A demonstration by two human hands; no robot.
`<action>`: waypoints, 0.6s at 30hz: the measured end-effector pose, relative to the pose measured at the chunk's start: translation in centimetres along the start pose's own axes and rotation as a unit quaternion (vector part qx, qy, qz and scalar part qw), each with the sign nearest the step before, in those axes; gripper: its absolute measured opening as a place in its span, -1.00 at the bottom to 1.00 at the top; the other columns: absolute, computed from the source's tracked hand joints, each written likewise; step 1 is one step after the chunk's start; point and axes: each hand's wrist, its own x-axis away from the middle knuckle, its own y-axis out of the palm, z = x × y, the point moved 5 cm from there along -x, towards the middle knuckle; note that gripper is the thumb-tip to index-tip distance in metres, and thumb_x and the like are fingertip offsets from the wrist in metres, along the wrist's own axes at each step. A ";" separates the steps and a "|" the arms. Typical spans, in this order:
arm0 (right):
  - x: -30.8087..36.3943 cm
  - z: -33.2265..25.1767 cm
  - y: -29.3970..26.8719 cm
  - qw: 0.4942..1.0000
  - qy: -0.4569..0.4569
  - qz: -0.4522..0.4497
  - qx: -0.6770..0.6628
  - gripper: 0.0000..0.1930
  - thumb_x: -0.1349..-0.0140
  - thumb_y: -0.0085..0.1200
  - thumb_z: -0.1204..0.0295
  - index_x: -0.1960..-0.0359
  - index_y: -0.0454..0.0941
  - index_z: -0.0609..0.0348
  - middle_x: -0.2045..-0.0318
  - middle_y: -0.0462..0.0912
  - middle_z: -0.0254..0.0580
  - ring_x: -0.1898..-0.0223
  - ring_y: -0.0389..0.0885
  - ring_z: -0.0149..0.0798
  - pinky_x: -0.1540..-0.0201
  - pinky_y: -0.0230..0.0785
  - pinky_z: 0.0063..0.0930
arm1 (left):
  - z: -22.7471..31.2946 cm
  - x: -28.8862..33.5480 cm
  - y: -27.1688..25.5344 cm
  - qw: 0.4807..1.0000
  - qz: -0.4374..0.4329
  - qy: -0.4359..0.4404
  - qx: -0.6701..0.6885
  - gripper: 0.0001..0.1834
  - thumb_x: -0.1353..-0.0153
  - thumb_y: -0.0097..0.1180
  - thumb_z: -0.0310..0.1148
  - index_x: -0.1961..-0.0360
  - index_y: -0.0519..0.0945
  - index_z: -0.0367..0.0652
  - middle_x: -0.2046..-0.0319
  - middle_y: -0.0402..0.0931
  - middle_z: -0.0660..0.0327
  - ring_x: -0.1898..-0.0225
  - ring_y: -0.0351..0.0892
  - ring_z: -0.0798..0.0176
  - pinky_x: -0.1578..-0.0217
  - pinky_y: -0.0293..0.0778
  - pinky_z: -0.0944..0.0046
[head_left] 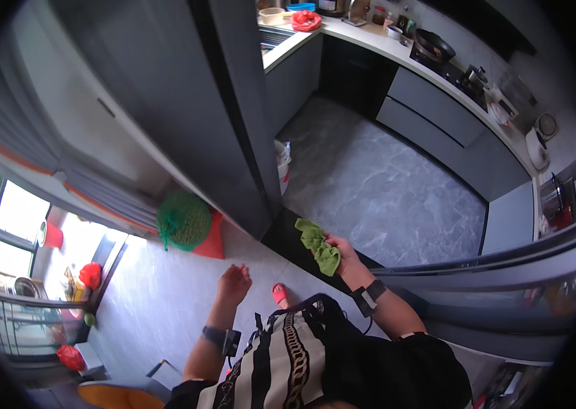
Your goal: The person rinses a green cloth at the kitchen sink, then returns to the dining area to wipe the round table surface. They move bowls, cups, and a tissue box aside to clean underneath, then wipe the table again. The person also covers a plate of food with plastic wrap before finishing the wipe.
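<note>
A crumpled green cloth [320, 249] is gripped in my right hand [344, 255], out in front of me at the kitchen doorway. Its ends hang out on both sides of my fingers. My left hand [234, 285] is lifted over the tiled floor with nothing in it, its fingers loosely bent and a little apart. Nearest to that hand, by the wall, stands a green net bag [184, 219] full of small round things, beside something red [211, 238].
A dark door frame [243, 123] rises ahead on the left. Beyond it lie the kitchen floor [383, 184], grey cabinets [431, 123] and a counter with a black wok [434, 45]. A lined bin [282, 163] stands just inside the doorway. Windows and red bags [90, 275] are at left.
</note>
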 end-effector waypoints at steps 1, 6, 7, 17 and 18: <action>-0.7 -2.1 -0.1 1.000 -0.031 -0.003 0.007 -0.51 -0.16 -0.17 0.56 -0.19 0.38 0.27 0.08 0.63 0.13 0.22 0.70 0.00 0.20 0.64 -0.18 | -0.1 -2.6 2.8 0.997 -0.059 -0.033 -0.025 -0.67 -0.39 -0.02 -0.18 0.27 0.60 -0.25 0.33 0.62 0.08 0.26 0.58 0.17 0.26 0.49 0.20; -2.1 -13.0 -4.3 0.988 -0.148 0.039 -0.021 -0.46 -0.12 -0.16 0.55 -0.21 0.36 0.28 0.14 0.64 0.08 0.28 0.69 -0.01 0.23 0.63 -0.19 | -4.8 -13.8 15.7 0.974 -0.049 -0.130 -0.180 -0.61 -0.40 -0.03 -0.11 0.16 0.59 -0.26 0.25 0.64 0.07 0.21 0.63 0.16 0.20 0.53 0.20; -2.4 -15.3 -5.6 0.983 -0.171 0.058 -0.021 -0.47 -0.12 -0.16 0.52 -0.20 0.37 0.29 0.16 0.64 0.06 0.32 0.68 -0.02 0.24 0.62 -0.18 | -6.1 -15.7 18.6 0.966 -0.067 -0.145 -0.202 -0.61 -0.41 -0.05 -0.10 0.16 0.59 -0.26 0.24 0.65 0.07 0.21 0.64 0.16 0.19 0.54 0.21; -7.6 -36.0 -14.1 0.954 -0.246 0.150 -0.086 -0.50 -0.03 -0.13 0.46 -0.08 0.47 0.30 0.19 0.64 0.08 0.29 0.65 0.02 0.21 0.59 -0.17 | -18.3 -33.2 42.7 0.921 -0.100 -0.232 -0.298 -0.56 -0.51 -0.28 -0.15 0.16 0.57 -0.27 0.29 0.64 0.15 0.27 0.65 0.23 0.22 0.56 0.24; -8.2 -37.8 -14.2 0.956 -0.240 0.147 -0.078 -0.50 -0.03 -0.14 0.46 -0.06 0.48 0.31 0.19 0.64 0.06 0.31 0.66 0.00 0.22 0.59 -0.18 | -19.1 -34.8 44.8 0.916 -0.107 -0.232 -0.309 -0.55 -0.51 -0.29 -0.15 0.16 0.57 -0.26 0.29 0.64 0.15 0.27 0.65 0.24 0.22 0.55 0.25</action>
